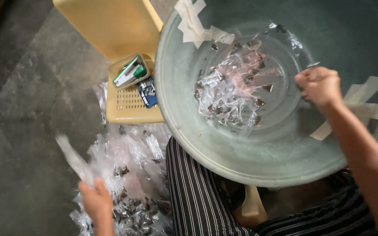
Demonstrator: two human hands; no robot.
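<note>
Crinkly clear wrappers (237, 87) with dark bits lie in a big round grey-green basin (263, 148) patched with tape. Right hand (319, 85) is a tight fist on a thin shiny tool. Left hand (95, 201) pinches a blurry clear wrapper (73, 159) over a shiny pile (132, 175) on the floor.

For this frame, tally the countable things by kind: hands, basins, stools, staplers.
Hands: 2, left hand holding a clear plastic wrapper, right hand closed over the basin
Grey-green basin: 1
Yellow plastic stool: 1
Green stapler: 1
Total: 5
Loose wrappers are too many to count.
</note>
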